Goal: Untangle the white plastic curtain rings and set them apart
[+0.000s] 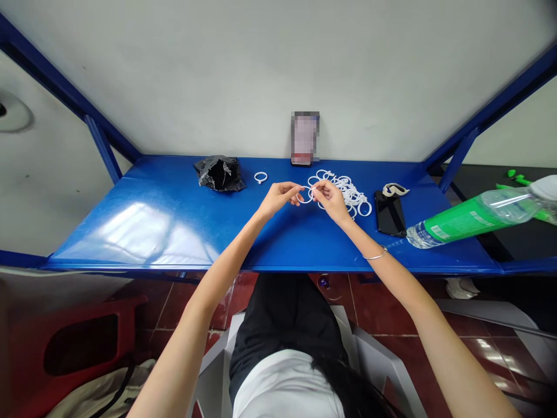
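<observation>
Now, left hand (281,196): held just over the table, thumb and fingertips pinched on the left edge of a white ring (306,197).
Right hand (331,198): fingers pinched on the same ring's right side, with a thin bracelet (375,255) on the wrist.
Ring: held between the two hands above the table's middle, by the near-left edge of the pile; whether it touches the pile cannot be told.
Pile (350,188): loose white rings lying just behind and right of the right hand.
Lone ring (260,177): flat on the table, left of the left hand, apart from the pile.
Bag (220,173): black and crumpled, further left, near the wall.
Standing phone (304,138): upright against the wall, behind the hands.
Flat phone (389,213): black, lying right of the pile.
Bottle (474,217): clear with a green label, at the table's right end, well apart from the hands.
Table (152,220): blue and glossy.
</observation>
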Motion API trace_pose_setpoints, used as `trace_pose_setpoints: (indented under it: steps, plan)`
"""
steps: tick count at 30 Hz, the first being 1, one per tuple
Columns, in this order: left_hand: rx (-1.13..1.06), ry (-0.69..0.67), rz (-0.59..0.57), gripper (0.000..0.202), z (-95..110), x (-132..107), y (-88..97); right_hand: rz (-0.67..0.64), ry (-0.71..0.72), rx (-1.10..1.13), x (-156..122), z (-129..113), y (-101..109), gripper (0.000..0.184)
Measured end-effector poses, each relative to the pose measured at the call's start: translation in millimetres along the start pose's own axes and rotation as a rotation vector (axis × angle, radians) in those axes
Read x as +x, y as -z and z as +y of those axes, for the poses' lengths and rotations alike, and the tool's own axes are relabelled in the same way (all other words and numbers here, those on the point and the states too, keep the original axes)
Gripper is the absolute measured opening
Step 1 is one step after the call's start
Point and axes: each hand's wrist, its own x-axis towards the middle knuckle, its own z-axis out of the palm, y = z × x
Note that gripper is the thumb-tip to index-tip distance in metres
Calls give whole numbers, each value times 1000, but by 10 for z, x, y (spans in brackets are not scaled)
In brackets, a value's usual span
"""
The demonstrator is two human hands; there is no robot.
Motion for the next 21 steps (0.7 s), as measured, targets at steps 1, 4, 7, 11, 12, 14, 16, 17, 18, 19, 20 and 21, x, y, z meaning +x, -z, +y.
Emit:
trace_pose_setpoints:
  steps: [1,4,7,11,12,14,16,17,18,19,20,21]
  plan:
    - [-20,2,14,54,8,0,14,8,-39,37,15,29,8,34]
    - [-39,10,49,44,19,-1,50,19,-140,118,49,100,25,37]
    - [-25,9,76,38,22,-1,64,23,-193,172,58,116,27,39]
    - [-16,3,108,34,29,-2,59,21,-231,214,47,76,23,40]
    - [-14,2,111,34,30,-3,57,19,-238,222,45,66,23,40]
    - [-7,-4,112,33,31,-6,56,14,-241,229,42,55,24,40]
    - [0,-8,110,32,28,-8,58,15,-233,223,44,57,26,42]
    - [3,-10,107,32,24,-9,60,16,-230,218,45,62,28,42]
    - [4,-10,102,32,19,-8,61,19,-227,211,46,69,31,43]
    - [4,-8,95,33,11,-7,62,19,-224,202,47,76,33,43]
    - [3,-4,87,33,2,-4,62,19,-220,191,47,82,36,43]
    - [2,0,78,34,-9,-1,59,17,-214,181,47,88,40,42]
